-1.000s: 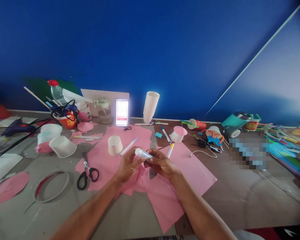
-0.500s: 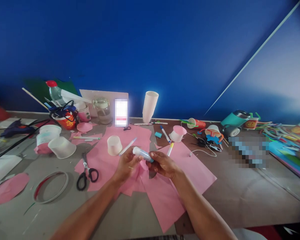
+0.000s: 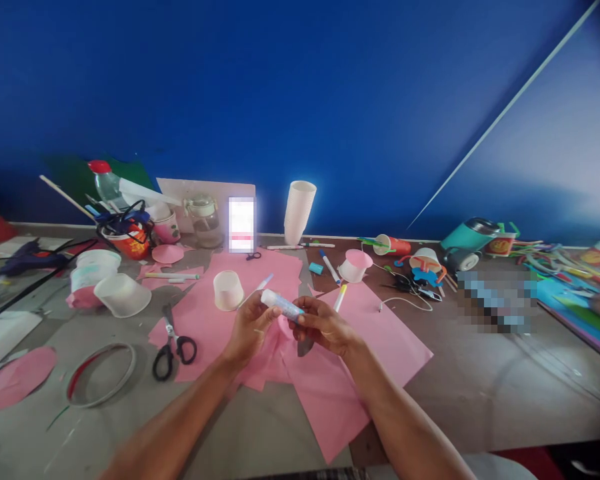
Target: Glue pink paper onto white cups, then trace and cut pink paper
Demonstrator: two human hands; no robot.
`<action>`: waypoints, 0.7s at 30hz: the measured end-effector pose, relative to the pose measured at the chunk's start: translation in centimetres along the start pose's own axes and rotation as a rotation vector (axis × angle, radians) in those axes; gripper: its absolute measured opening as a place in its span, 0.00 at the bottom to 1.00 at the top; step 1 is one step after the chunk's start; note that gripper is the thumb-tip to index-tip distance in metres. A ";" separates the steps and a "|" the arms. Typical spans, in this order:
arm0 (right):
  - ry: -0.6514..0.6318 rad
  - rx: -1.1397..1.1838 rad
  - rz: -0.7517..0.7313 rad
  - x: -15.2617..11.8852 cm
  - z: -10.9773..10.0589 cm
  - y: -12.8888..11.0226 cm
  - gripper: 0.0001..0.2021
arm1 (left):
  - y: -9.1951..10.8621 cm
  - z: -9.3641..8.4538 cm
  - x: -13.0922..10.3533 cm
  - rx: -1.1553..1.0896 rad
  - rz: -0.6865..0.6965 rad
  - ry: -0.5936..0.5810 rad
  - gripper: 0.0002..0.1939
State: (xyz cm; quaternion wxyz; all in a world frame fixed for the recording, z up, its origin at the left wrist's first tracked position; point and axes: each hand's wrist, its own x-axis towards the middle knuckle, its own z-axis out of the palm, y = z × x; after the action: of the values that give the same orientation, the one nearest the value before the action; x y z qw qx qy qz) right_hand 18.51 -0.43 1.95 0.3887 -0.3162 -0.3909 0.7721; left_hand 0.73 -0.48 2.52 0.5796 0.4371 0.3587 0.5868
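Both my hands hold a glue stick [image 3: 283, 305] above the pink paper [image 3: 360, 387], its white end tilted up to the left. My left hand [image 3: 250, 328] grips the body near that white end. At the lower right end, the fingers of my right hand [image 3: 325, 327] are closed round the base. A small blue cap [image 3: 316, 268] lies on the table beyond my hands. Just behind my left hand stands a white paper cup [image 3: 228, 291], upside down, beside a pale pen [image 3: 263, 283]. Another cup with a pink top [image 3: 356, 265] sits past my right hand.
Black-handled scissors [image 3: 173, 347] and a tape roll [image 3: 101, 375] lie to the left, near more white cups [image 3: 123, 295]. Stacked paper cups [image 3: 300, 212] stand by the blue wall. A white cable [image 3: 410, 303] and a teal tumbler [image 3: 470, 237] are to the right.
The glue stick has shifted slightly left and up in my hands. Both hands keep their hold on it, and the things on the table lie as before.
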 end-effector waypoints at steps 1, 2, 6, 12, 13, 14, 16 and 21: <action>-0.009 0.000 0.020 0.0 -0.2 0.2 0.21 | 0.1 0.0 0.0 0.012 0.004 0.003 0.18; -0.023 0.004 0.047 0.1 -0.3 0.4 0.21 | 0.1 0.0 0.0 0.021 0.010 0.002 0.17; -0.027 0.046 0.166 0.7 -0.6 1.4 0.24 | 0.0 0.0 -0.3 0.013 0.007 -0.065 0.16; -0.003 0.145 0.101 0.5 -0.1 0.5 0.20 | -0.3 -0.2 -0.2 0.041 0.024 -0.011 0.16; -0.002 0.138 0.061 0.3 0.0 0.3 0.19 | -0.3 -0.3 -0.1 0.057 0.038 0.008 0.16; -0.003 0.123 0.038 0.2 0.1 0.1 0.19 | -0.3 -0.3 0.0 0.068 0.051 0.019 0.16; -0.022 0.097 0.055 0.0 0.1 0.2 0.19 | -0.3 -0.4 0.1 0.082 0.061 0.018 0.17; -0.069 0.069 0.233 0.5 -0.2 1.1 0.25 | -0.1 -0.2 0.1 0.095 0.064 0.002 0.18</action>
State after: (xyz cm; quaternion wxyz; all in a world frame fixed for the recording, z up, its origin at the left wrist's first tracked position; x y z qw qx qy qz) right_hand 18.08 -0.39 0.81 0.2935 -0.3193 -0.3378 0.8354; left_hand 0.53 -0.40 2.36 0.5385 0.4750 0.3726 0.5878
